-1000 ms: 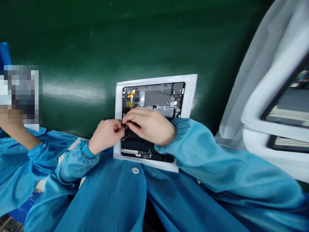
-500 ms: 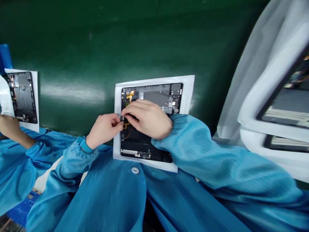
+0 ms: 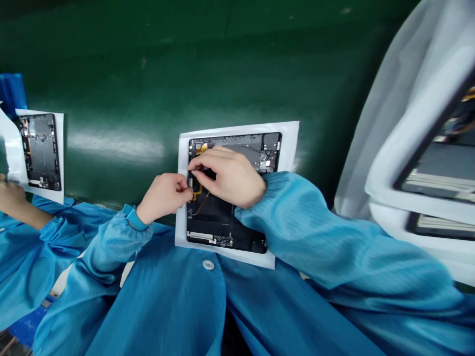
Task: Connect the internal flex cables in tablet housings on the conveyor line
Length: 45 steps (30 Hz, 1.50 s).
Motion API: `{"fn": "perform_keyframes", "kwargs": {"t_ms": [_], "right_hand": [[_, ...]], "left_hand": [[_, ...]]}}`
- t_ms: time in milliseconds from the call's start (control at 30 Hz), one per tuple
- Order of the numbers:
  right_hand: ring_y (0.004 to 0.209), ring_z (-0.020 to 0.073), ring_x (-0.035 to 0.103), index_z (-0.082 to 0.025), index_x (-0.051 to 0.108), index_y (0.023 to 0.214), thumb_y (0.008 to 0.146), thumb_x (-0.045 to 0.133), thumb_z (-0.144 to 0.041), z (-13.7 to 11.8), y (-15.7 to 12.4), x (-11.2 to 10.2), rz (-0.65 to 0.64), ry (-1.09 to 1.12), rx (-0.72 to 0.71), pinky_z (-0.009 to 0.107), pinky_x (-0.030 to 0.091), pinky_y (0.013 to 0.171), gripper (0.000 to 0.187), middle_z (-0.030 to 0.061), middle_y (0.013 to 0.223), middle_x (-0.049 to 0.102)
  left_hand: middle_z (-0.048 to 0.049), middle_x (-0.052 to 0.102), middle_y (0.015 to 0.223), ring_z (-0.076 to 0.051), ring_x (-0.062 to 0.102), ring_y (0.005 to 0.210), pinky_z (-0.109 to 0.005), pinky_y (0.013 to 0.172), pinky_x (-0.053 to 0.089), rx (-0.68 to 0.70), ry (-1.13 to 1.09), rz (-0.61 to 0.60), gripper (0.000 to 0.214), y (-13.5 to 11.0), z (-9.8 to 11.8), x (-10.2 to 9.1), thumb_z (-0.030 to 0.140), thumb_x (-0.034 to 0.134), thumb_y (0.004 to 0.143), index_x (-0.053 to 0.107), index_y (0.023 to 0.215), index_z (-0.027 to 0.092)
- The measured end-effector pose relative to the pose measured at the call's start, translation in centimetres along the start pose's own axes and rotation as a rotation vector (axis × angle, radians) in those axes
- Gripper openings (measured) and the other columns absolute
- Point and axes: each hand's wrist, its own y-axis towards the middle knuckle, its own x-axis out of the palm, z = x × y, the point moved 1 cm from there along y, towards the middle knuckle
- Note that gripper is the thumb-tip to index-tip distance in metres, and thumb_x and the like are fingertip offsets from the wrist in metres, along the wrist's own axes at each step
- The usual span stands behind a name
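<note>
An opened tablet lies on a white sheet in front of me, its inner parts facing up. My left hand is closed in a pinch at the tablet's left edge. Just above those fingertips, my right hand reaches across the tablet, thumb and forefinger pinched near the same edge. Whatever sits between either pair of fingertips is too small or hidden to make out. An orange flex cable shows beside the right fingers. The right hand covers the tablet's middle.
To the left, a co-worker's hand is beside another opened tablet on a white sheet. More tablets in white foam wraps are stacked at the right. The tabletop is green.
My right hand has slid slightly toward the tablet's far side along the left edge. My left hand stays pinched at nearly the same spot. The co-worker's hand has moved left, and the view has shifted slightly.
</note>
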Motion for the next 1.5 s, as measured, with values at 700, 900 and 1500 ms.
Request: {"fn": "perform_keyframes", "kwargs": {"t_ms": [700,900,1500], "right_hand": [[0.077,0.0205,0.064,-0.022,0.069,0.089,0.086,0.055,-0.014,0.1,0.3,-0.3,0.016,-0.022,0.032,0.035,0.051,0.076,0.016,0.0041,0.086,0.072],[0.075,0.0197,0.064,-0.022,0.069,0.088,0.086,0.056,-0.014,0.1,0.5,-0.4,0.032,-0.026,0.04,0.033,0.05,0.073,0.015,0.0034,0.083,0.07],[0.078,0.019,0.062,-0.018,0.069,0.087,0.087,0.056,-0.011,0.6,-0.3,-0.5,0.121,-0.143,-0.159,0.031,0.051,0.076,0.015,0.0042,0.081,0.07]], "left_hand": [[0.0058,0.054,0.046,-0.009,0.051,0.037,-0.02,0.046,0.039,0.005,-0.056,-0.014,0.023,1.1,-0.2,-0.5,0.023,0.055,0.083,0.047,0.062,0.019],[0.0053,0.054,0.046,-0.009,0.051,0.039,-0.021,0.049,0.04,0.032,-0.02,0.015,0.024,1.2,-0.1,-0.6,0.025,0.056,0.083,0.047,0.062,0.019],[0.0043,0.055,0.054,-0.011,0.051,0.051,-0.024,0.058,0.037,0.136,0.2,0.225,0.017,1.7,0.6,-0.8,0.021,0.055,0.083,0.055,0.066,0.018]]}}
